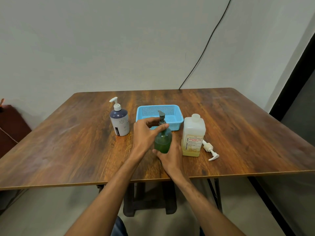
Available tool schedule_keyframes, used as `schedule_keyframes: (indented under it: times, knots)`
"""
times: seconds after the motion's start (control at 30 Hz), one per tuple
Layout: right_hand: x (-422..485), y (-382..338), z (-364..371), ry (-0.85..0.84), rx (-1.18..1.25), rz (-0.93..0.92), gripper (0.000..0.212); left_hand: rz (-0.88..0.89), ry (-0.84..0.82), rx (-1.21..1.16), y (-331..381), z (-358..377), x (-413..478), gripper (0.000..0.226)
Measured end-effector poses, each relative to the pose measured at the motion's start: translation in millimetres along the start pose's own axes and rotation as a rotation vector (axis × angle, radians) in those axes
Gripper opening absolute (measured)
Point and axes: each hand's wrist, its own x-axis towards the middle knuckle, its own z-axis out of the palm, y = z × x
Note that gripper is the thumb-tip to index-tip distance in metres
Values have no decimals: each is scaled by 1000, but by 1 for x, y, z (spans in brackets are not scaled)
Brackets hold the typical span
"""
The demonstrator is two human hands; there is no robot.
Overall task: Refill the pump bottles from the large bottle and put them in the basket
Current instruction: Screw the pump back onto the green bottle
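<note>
Two bare hands work at a brown wood-grain table that fills most of the view, set against a plain pale wall with a black cable running down it to the far table edge. Next in size, the blue perforated basket sits at centre, toward the far side, with nothing visible inside it. The large bottle stands upright just right of the basket's near corner; it is translucent white with a square body, an open neck, a printed label with red lettering, and yellowish liquid low in the base. One pump bottle with a dark navy top and pale lower body stands upright left of the basket, its white pump head fitted. The green pump bottle is translucent, with green liquid in its lower part and a grey pump head; it stands upright or nearly so, in front of the basket, between the two hands. The left hand has its fingers closed around the green bottle's neck, just below the pump. The right hand grips the bottle's lower body from the near side. Whether the base touches the table cannot be determined. Smallest, a loose white pump lies on its side on the table just right of the large bottle.
</note>
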Motion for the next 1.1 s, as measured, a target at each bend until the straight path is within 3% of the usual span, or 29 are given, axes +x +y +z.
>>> schedule_keyframes:
  times: [0.33,0.4,0.6,0.8,0.97,1.1]
  knots:
    - [0,3,0,8,-5,-34,88,-59,-359,-121,0,-12,6,34]
    - [0,4,0,4,-2,-28,89,-64,-326,-134,-2,-10,3,34]
    - [0,5,0,-17,-8,18,93,21,-8,-1,-8,3,0,35]
    - [0,3,-1,4,-2,-19,90,85,-97,77,-9,-4,2,28]
    - [0,6,0,3,8,-23,90,-80,-317,-138,-12,-15,4,39]
    - [0,5,0,-4,-8,-4,90,-42,-121,-72,-12,-2,-2,46]
